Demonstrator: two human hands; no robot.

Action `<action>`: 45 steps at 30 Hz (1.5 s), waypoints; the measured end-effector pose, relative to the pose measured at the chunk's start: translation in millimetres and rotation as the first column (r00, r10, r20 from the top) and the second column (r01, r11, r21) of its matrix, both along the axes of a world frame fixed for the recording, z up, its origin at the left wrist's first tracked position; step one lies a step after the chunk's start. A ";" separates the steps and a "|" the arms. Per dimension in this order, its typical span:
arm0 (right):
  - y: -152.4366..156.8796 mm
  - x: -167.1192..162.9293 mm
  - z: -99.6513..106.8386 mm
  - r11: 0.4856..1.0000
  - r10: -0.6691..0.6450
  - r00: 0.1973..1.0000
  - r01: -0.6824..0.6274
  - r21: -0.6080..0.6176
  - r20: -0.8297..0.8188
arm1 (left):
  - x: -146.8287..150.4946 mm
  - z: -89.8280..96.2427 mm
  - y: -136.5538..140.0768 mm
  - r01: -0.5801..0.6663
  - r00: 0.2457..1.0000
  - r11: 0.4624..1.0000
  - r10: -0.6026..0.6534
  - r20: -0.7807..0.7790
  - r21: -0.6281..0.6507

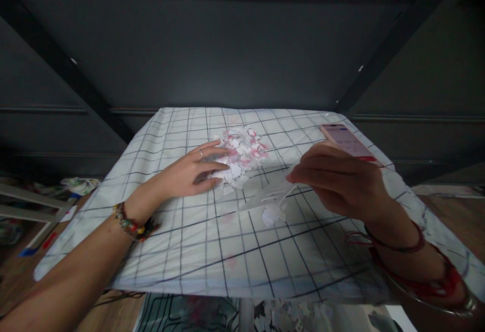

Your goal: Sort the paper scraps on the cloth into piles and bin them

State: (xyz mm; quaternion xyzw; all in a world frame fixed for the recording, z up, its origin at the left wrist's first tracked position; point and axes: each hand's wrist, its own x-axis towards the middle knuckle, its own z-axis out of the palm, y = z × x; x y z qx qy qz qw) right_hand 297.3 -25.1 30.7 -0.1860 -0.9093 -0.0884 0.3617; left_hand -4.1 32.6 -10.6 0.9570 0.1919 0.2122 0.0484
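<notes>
A heap of small white and pink paper scraps (244, 150) lies on the checked tablecloth. My left hand (195, 170) rests at the heap's left side, fingers spread and touching the scraps. My right hand (337, 178) is closed in a pinch, held above the cloth to the right of the heap. From its fingertips a thin translucent plastic piece (261, 198) reaches down to the left; blur hides whether it is a bag or a flat sheet. A small cluster of white scraps (273, 214) shows at its lower edge, and I cannot tell if they are inside it.
A phone with its screen lit (346, 140) lies at the table's right edge, behind my right hand. The white tablecloth (182, 251) with dark grid lines covers the table. A dark panelled wall (242, 44) stands directly behind. A pale wooden frame (34, 203) is at the left.
</notes>
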 end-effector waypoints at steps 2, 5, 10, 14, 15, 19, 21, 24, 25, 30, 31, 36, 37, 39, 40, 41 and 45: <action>0.1 -1.6 -0.9 0.998 -0.044 0.998 0.046 0.049 -0.041 | -1.4 -0.7 0.9 -0.012 1.000 1.000 0.012 0.002 0.005; 2.0 -3.8 -4.0 0.986 -0.107 0.992 0.114 0.120 -0.064 | -2.1 -0.9 1.3 -0.013 1.000 1.000 0.013 0.008 0.001; 2.7 -8.7 -6.9 0.985 -0.090 0.996 0.090 0.150 -0.004 | 0.0 1.4 -0.1 -0.008 1.000 1.000 0.008 0.011 -0.001; 1.2 -6.2 -5.3 0.986 -0.104 0.994 0.106 0.126 -0.024 | 1.8 1.9 -2.1 0.016 1.000 1.000 -0.016 0.018 0.005; 1.1 -5.4 -5.4 0.986 -0.111 0.993 0.114 0.124 -0.032 | 2.2 1.7 -2.8 0.025 0.999 1.000 -0.025 0.020 0.010; 2.3 -5.9 -7.9 0.981 -0.128 0.991 0.130 0.142 -0.027 | 4.1 1.1 -4.6 0.038 0.999 0.999 -0.038 0.030 0.030; 2.7 -7.1 -8.6 0.985 -0.107 0.994 0.108 0.136 -0.013 | 4.8 1.5 -4.7 0.031 0.999 0.999 -0.031 0.026 0.024; 1.8 -7.6 -7.2 0.994 -0.051 0.999 0.052 0.095 -0.008 | 5.0 2.2 -4.5 0.027 0.999 1.000 -0.027 0.018 0.007; 1.3 -7.7 -6.5 0.996 -0.038 0.999 0.040 0.081 -0.018 | 4.8 2.3 -4.5 0.026 1.000 1.000 -0.026 0.018 0.004; 0.4 -11.0 -7.5 0.988 -0.078 0.996 0.085 0.126 -0.053 | 3.5 0.8 -4.5 0.029 0.999 1.000 -0.029 0.025 0.005; 0.6 -12.1 -8.6 0.985 -0.086 0.995 0.091 0.144 -0.040 | 3.3 0.5 -4.4 0.031 0.999 1.000 -0.031 0.024 0.006; -0.6 -14.0 -10.8 0.995 -0.049 0.999 0.050 0.085 -0.007 | 3.2 0.4 -3.5 0.023 0.999 1.000 -0.023 0.023 -0.001; -1.5 -13.4 -10.3 0.997 -0.042 0.999 0.042 0.072 -0.010 | 3.3 0.5 -3.5 0.020 1.000 1.000 -0.020 0.022 -0.003; -3.3 -11.9 -9.0 0.997 -0.038 0.999 0.040 0.067 -0.026 | 3.4 0.6 -3.8 0.019 1.000 1.000 -0.018 0.017 -0.008; -4.0 -11.3 -8.3 0.996 -0.044 0.998 0.047 0.074 -0.042 | 3.4 0.7 -4.0 0.021 1.000 1.000 -0.021 0.016 -0.010; -4.5 -10.7 -7.8 0.995 -0.055 0.997 0.059 0.086 -0.055 | 3.4 0.7 -4.2 0.024 1.000 1.000 -0.023 0.015 -0.012; -3.5 -9.6 -7.4 0.989 -0.086 0.995 0.090 0.117 -0.045 | 3.6 1.2 -5.3 0.031 0.999 0.999 -0.031 0.009 -0.014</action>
